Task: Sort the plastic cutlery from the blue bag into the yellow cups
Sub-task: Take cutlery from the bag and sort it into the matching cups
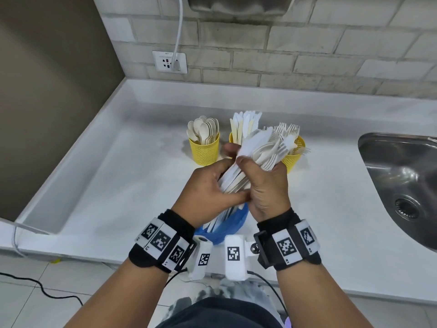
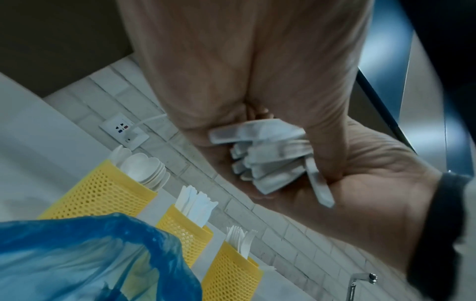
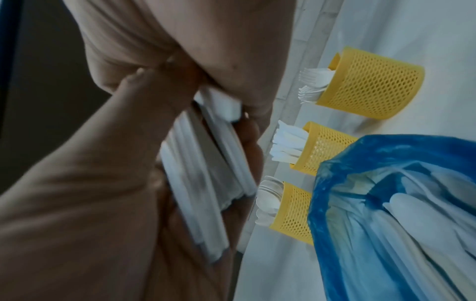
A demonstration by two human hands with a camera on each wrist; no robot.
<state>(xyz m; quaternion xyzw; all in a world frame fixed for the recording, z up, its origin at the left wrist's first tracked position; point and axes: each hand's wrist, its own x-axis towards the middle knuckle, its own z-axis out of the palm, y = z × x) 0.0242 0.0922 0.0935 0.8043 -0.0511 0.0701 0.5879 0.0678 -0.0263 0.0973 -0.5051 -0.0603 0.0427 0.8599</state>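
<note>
Both hands hold one thick bundle of white plastic cutlery (image 1: pixel 257 155) above the counter: forks and knives, heads pointing away from me. My left hand (image 1: pixel 210 183) grips the handles from the left. My right hand (image 1: pixel 264 183) wraps them from the right, thumb on top. The left wrist view shows the handle ends (image 2: pixel 270 154) in the fists. Under the hands lies the blue bag (image 1: pixel 227 226), more cutlery (image 3: pixel 412 213) inside. Behind stand three yellow mesh cups: spoons (image 1: pixel 204 150), knives (image 1: pixel 231 137) partly hidden, forks (image 1: pixel 294 158).
A steel sink (image 1: pixel 402 185) is sunk into the white counter (image 1: pixel 118 185) at the right. A wall socket (image 1: pixel 169 61) with a plugged cable sits on the brick wall behind. The counter has a raised lip on the left. A black cable (image 1: pixel 47 292) lies on the floor.
</note>
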